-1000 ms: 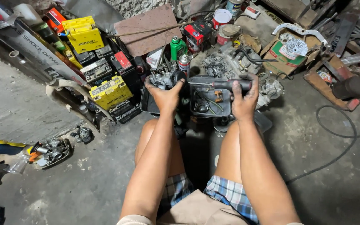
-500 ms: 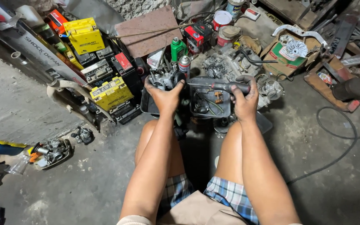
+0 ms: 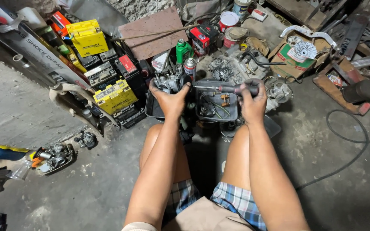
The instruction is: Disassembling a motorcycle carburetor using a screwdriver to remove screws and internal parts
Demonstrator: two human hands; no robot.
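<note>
My left hand (image 3: 170, 100) grips a grey metal carburettor (image 3: 168, 81) and holds it over a dark metal tray (image 3: 232, 114) on the floor in front of my knees. My right hand (image 3: 252, 100) is closed around the dark handle of a screwdriver (image 3: 232, 89). Its shaft points left toward the carburettor. Small parts and green wires lie in the tray. A green spray can (image 3: 183, 50) and a smaller silver can with a red cap (image 3: 189, 67) stand just behind the carburettor.
Yellow and black batteries (image 3: 114, 95) are stacked at the left beside a long grey box (image 3: 35, 53). Paint tins (image 3: 228, 20), a cardboard box (image 3: 298, 55) and engine parts crowd the back. A black cable (image 3: 347, 141) loops on the right floor. Another carburettor (image 3: 54, 155) lies at left.
The screwdriver in my right hand has shifted slightly. My left hand keeps its hold on the carburettor and both hands stay over the tray.
</note>
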